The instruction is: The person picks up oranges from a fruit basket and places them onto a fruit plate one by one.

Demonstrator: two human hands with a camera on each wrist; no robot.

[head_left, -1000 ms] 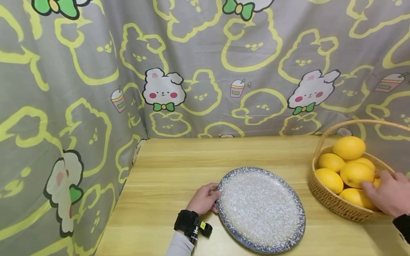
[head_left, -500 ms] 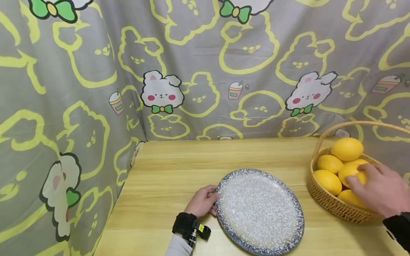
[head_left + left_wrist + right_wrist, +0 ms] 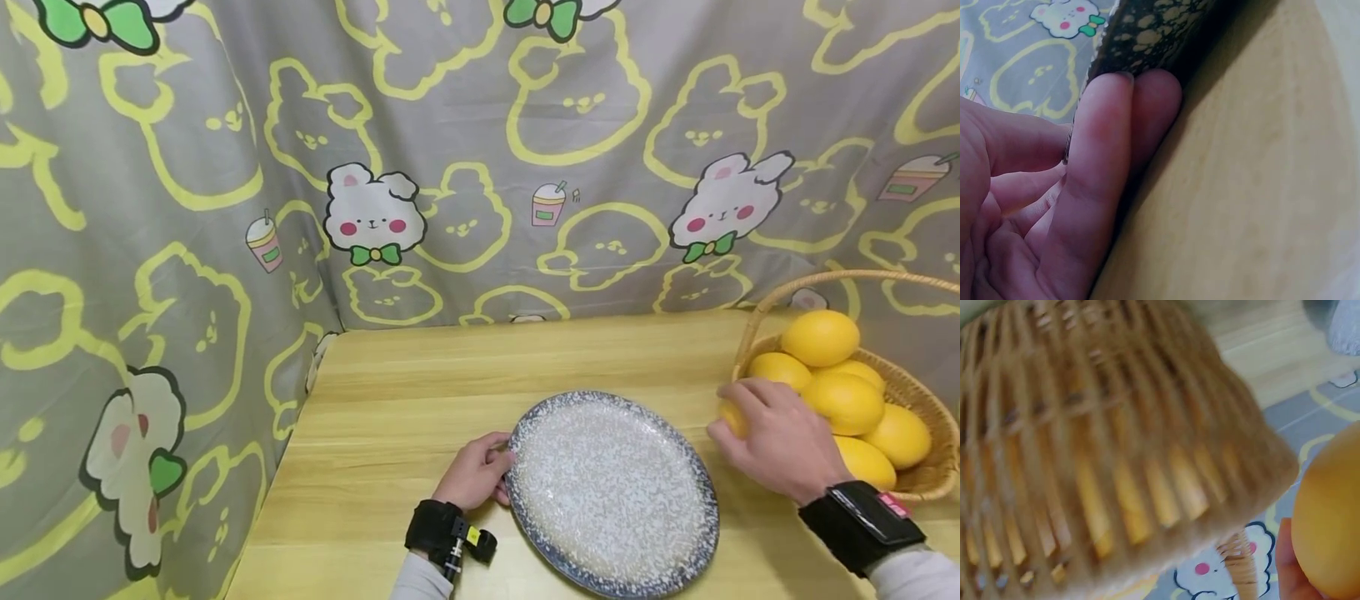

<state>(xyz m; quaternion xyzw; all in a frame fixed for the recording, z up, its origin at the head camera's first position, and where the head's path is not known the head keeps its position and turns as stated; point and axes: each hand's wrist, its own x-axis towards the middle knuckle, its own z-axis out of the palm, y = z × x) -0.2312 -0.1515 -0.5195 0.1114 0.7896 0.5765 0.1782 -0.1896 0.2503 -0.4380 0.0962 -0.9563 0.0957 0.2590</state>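
My left hand (image 3: 472, 472) pinches the left rim of a round, speckled grey-white plate (image 3: 615, 492) with a dark blue edge. In the left wrist view, two fingers (image 3: 1094, 137) lie under the plate's dark underside (image 3: 1147, 34). My right hand (image 3: 787, 437) holds a yellow oval fruit (image 3: 733, 418) just outside the left side of a wicker basket (image 3: 903, 382). Part of that fruit is hidden by the hand in the head view; the right wrist view shows its smooth side (image 3: 1332, 519). Several similar yellow fruits (image 3: 843, 402) lie in the basket.
The basket's tall arched handle (image 3: 862, 276) rises at the right. A pale wooden table (image 3: 420, 375) lies under everything. Grey curtains (image 3: 465, 125) with cartoon prints hang behind it and along the left.
My right hand has gripped a fruit and moved left out of the basket, with the fruit now near the plate's right side. My left hand stays at the plate's rim.
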